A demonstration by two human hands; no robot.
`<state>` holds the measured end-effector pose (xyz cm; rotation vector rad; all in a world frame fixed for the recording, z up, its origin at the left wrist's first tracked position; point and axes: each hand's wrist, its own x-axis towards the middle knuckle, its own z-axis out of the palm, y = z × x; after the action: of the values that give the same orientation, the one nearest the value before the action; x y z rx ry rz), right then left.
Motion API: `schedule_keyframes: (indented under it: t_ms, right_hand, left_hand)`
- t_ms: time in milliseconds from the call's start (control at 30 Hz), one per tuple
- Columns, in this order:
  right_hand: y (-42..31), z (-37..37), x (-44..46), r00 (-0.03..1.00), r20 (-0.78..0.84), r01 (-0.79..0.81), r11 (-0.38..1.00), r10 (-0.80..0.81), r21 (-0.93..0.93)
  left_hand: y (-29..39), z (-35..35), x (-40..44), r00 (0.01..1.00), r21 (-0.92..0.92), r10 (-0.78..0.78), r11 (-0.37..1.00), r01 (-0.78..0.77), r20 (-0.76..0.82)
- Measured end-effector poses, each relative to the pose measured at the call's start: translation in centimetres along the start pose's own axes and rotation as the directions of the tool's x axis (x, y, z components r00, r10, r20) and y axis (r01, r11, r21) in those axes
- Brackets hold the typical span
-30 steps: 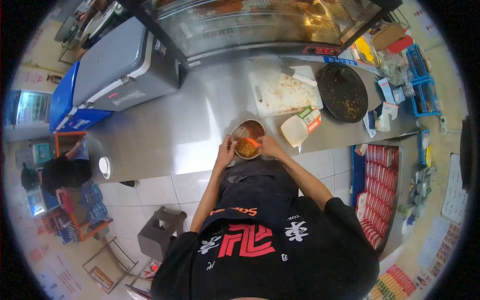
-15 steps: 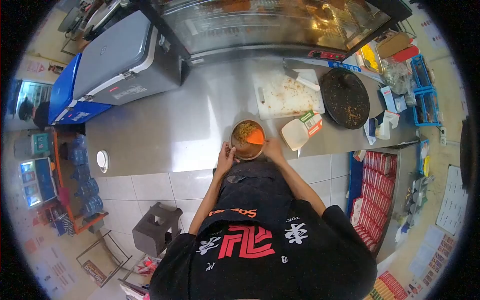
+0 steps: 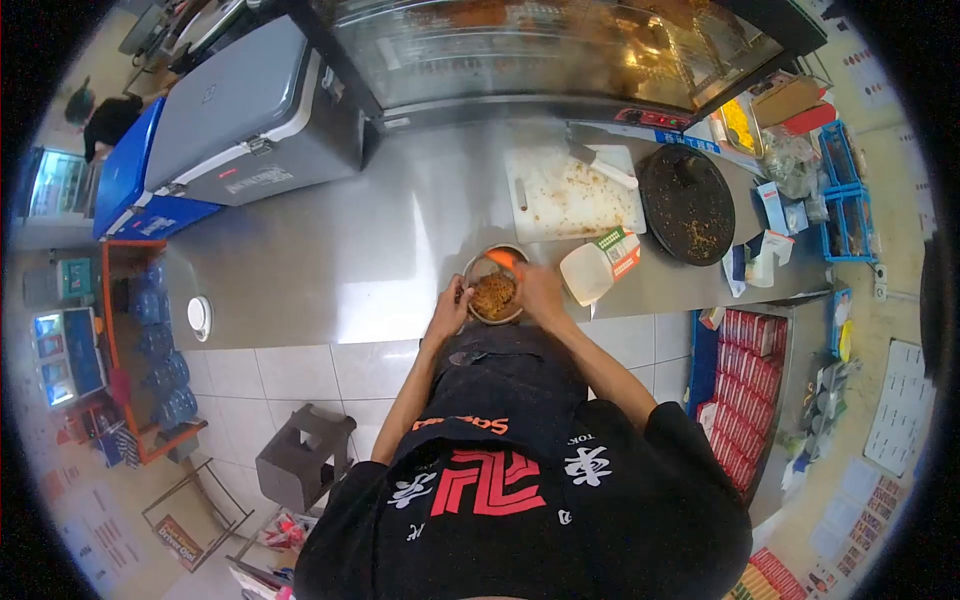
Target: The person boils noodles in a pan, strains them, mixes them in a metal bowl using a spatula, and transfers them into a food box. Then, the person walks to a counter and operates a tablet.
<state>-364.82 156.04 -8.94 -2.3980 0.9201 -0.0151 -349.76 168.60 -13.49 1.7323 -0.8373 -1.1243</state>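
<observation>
A round metal bowl with brown, crumbly food in it stands at the counter's front edge, close to my apron. My left hand grips the bowl's left rim. In my right hand, closed at the bowl's right side, is an orange spatula, its blade at the far inner side of the bowl; my fingers hide its handle. Right of the bowl lies an open paper box. Behind the box is a white cutting board with crumbs and a knife on it.
A black round pan is right of the board. Behind the steel counter stands a glass display case. Cool boxes are at the back left, a white round lid at the left end. Another person is at the far left.
The orange spatula swept across the bowl and now points to its far side; the food has shifted toward me. My left hand stays on the rim. The other person moved behind the cool boxes.
</observation>
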Motion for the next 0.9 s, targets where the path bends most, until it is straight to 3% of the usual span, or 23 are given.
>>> schedule_keyframes:
  t_ms: [100,167,200,267,300,333,367,400,433,467,633,667,700,733,800,833,900]
  right_hand:
    - [0.7,2.1,0.1,0.984,-0.121,-0.141,0.986,0.13,-0.084]
    - [-0.4,1.9,-0.8,0.998,0.065,-0.012,0.999,0.015,-0.037]
    - [-0.1,1.4,-0.7,0.998,0.066,-0.015,0.999,0.017,-0.035]
    - [-0.4,-2.0,-0.1,0.968,-0.133,-0.196,0.974,0.211,0.117]
    - [0.3,-0.7,-0.2,0.97,-0.13,-0.193,0.975,0.207,0.112]
    - [1.2,1.5,-0.2,0.962,0.019,-0.272,0.962,0.272,0.019]
    - [1.3,2.3,0.1,0.926,0.152,-0.336,0.939,0.345,-0.077]
    - [1.9,2.6,0.4,0.927,0.14,-0.341,0.937,0.348,-0.068]
    - [2.6,2.4,0.2,0.957,0.135,-0.276,0.949,0.256,0.153]
    - [3.2,2.4,-0.5,0.979,0.116,-0.199,0.909,0.168,0.365]
    - [5.1,4.8,-1.8,0.901,0.172,-0.432,0.864,0.398,0.258]
    - [4.9,5.2,-2.3,0.806,0.403,-0.591,0.551,0.433,0.589]
    - [4.8,5.4,-2.6,0.711,0.618,-0.68,0.1,0.336,0.727]
    - [4.9,4.9,-2.7,0.708,0.62,-0.682,0.099,0.337,0.725]
    - [5.2,3.9,-2.8,0.737,0.619,-0.609,-0.129,0.27,0.782]
    - [4.8,4.7,-2.7,0.736,0.62,-0.61,-0.132,0.27,0.781]
    - [3.9,7.2,-2.6,0.768,0.387,-0.62,0.443,0.509,0.648]
  left_hand:
    - [2.0,0.6,-0.2,0.999,-0.051,-0.015,0.999,0.013,-0.036]
    - [1.6,0.0,0.4,0.996,0.045,0.086,0.995,-0.084,-0.039]
    - [1.1,0.0,0.2,0.985,0.119,0.168,0.98,-0.161,-0.046]
    - [1.7,0.3,-0.3,0.985,0.132,0.169,0.978,-0.162,-0.046]
    - [2.0,0.6,-0.4,0.983,0.147,0.177,0.975,-0.169,-0.045]
    - [2.0,1.0,-0.6,0.983,0.149,0.178,0.974,-0.17,-0.043]
    - [1.7,1.2,-0.4,0.997,0.081,0.076,0.994,-0.073,-0.029]
    - [1.5,1.2,-0.1,1.0,0.015,-0.024,1.0,0.024,-0.007]
    - [1.1,1.1,-0.1,0.997,0.164,0.069,0.984,-0.063,-0.031]
    - [0.6,1.0,-0.5,0.998,0.162,0.064,0.985,-0.059,-0.026]
    - [0.6,1.3,-1.2,0.996,-0.029,0.072,0.997,-0.074,-0.056]
    - [0.7,1.1,-1.1,0.996,-0.024,0.077,0.997,-0.078,-0.05]
    - [0.6,0.8,-1.2,0.995,-0.022,0.092,0.995,-0.093,-0.043]
    - [0.2,0.7,-1.4,0.994,-0.023,0.102,0.994,-0.103,-0.04]
    - [-0.8,0.6,-1.5,0.997,-0.053,0.07,0.996,-0.073,-0.043]
    - [-1.5,0.8,-1.4,0.998,-0.083,0.042,0.995,-0.045,-0.042]
    - [-3.0,1.3,-1.4,0.998,-0.145,0.034,0.989,-0.042,-0.053]
